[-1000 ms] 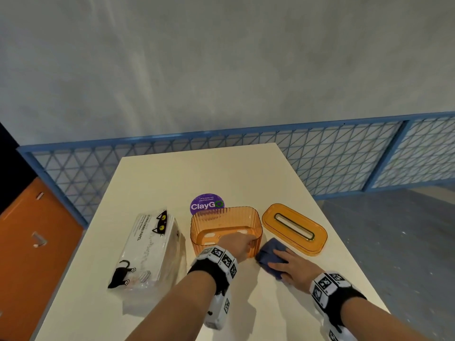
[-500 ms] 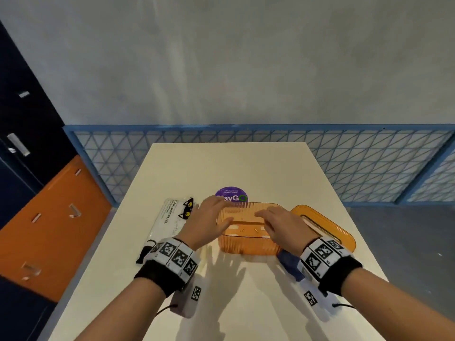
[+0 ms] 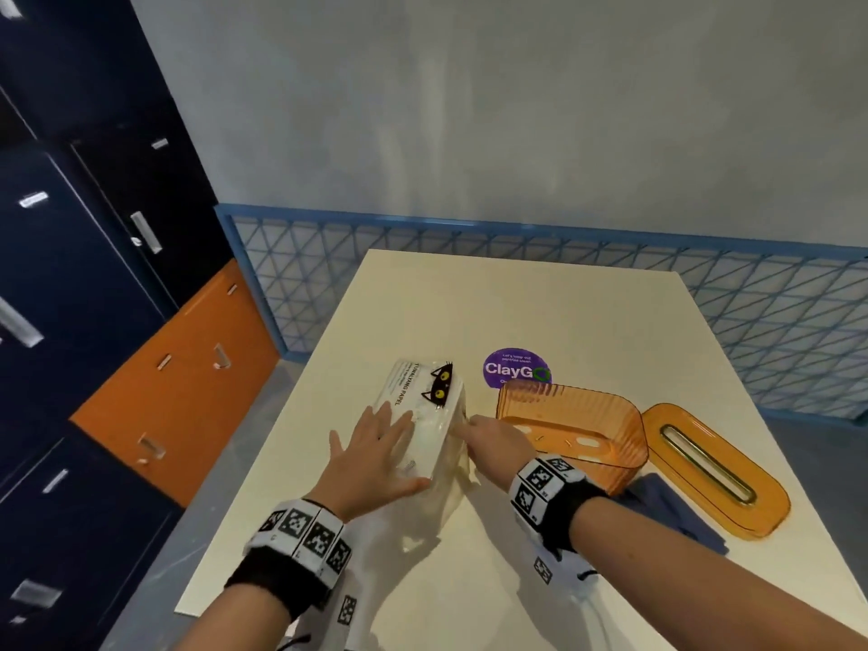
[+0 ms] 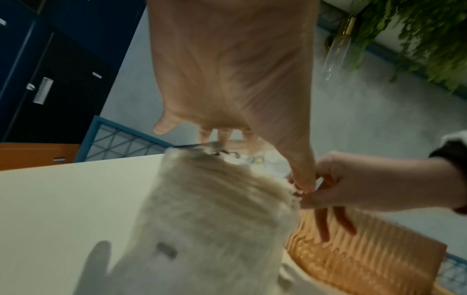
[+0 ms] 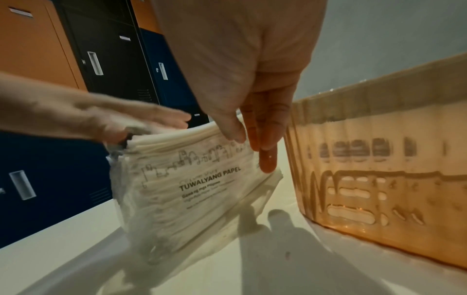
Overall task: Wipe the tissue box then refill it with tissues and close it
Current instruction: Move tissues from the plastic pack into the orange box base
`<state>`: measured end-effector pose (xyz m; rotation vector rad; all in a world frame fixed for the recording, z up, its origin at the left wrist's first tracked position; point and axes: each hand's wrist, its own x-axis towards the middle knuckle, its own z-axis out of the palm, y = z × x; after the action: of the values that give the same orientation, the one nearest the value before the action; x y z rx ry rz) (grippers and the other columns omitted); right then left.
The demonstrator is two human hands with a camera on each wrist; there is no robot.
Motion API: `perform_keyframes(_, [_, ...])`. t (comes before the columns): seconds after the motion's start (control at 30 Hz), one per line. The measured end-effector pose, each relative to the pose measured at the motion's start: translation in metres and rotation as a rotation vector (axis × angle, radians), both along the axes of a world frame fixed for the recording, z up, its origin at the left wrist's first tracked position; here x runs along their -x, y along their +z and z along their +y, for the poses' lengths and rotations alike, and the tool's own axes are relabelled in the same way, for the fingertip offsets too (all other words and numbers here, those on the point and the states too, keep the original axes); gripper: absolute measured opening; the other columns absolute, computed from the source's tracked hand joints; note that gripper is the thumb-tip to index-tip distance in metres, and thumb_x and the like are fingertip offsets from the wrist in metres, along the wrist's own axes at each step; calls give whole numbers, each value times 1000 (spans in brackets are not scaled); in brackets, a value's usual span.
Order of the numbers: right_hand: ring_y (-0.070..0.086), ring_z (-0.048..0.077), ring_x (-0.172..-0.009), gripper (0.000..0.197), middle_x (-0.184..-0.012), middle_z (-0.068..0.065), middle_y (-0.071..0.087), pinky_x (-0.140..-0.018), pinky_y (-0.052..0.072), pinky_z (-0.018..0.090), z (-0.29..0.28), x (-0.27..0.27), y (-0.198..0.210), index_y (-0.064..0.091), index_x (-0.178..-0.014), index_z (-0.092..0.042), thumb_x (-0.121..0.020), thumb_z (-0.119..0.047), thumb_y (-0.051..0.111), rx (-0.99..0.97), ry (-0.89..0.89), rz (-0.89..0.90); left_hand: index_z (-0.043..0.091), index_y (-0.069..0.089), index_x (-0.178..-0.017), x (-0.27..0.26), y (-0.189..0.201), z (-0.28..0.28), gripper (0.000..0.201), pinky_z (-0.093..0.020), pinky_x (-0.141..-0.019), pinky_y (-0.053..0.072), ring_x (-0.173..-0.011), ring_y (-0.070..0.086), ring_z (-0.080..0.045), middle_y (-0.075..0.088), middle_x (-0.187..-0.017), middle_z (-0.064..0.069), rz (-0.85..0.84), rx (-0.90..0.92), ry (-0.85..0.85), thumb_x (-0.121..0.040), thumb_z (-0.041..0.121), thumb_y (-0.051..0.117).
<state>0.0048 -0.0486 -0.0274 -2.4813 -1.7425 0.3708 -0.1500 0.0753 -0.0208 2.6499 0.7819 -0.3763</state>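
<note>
At the far left of the head view stand dark blue and orange lockers (image 3: 178, 392). Right of them, the cream counter (image 3: 540, 312) fills the middle and lower frame. Left of centre on it lies the pack of tissues (image 3: 422, 406), a clear wrapper with a black cat print and stacked white sheets inside. The left hand (image 3: 371, 455) lies flat on top of the pack, fingers (image 3: 392, 422) straight and slightly spread, thumb along the near edge. The right hand (image 3: 495, 439) is at the pack's right side; in the right wrist view its thumb and fingers (image 5: 265, 127) point down and pinch the pack's upper edge. Just right of the pack stands the orange tissue box (image 3: 573, 434), open at the top, ribbed and see-through, with nothing in it. A round purple sticker (image 3: 514, 366) shows on the counter behind the box. At the lower right of the box a blue cloth (image 3: 676, 514) lies flat, partly under the right forearm. At the far right the orange lid (image 3: 718, 467), with its long slot, lies on the counter beside the box. A blue lattice railing (image 3: 610, 274) runs behind the counter.
</note>
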Motion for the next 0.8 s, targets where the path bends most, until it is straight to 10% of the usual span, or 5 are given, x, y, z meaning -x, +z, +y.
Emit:
perform_keyframes(0.17, [63,30,-97,34,-107,15,62,-75,50,36,10,-2,-9,54,-119,-11,-91,2,42,57,-21,-45,19,36,-142,-26,11,5,44,-44,-110,30,-138,31,-17,31,-151,-3,-93,-10,-40,-100,32,36])
perform_keyframes(0.4, [62,31,-94,21,-104,15,63,-64,36,31,15,-4,-21,60,-103,-4,-93,-7,42,44,-23,-90,5,67,-97,-9,19,30,27,-37,-78,50,-93,66,-29,71,-99,-12,-635,125,385,-97,13,42])
perform_keyframes(0.53, [62,29,-95,21,-102,15,64,-65,35,29,17,-6,-23,63,-99,-4,-92,-8,43,34,-32,-70,6,61,-83,6,29,37,29,-30,-57,51,-83,69,-29,70,-92,-13,-905,503,731,-99,12,38])
perform_keyframes(0.8, [63,31,-92,23,-99,17,66,-73,47,36,18,-5,-24,64,-98,-1,-93,-8,43,53,-73,-71,0,50,-118,32,5,73,26,-23,-42,49,-57,65,-18,72,-70,-16,-875,1427,1357,-103,11,31])
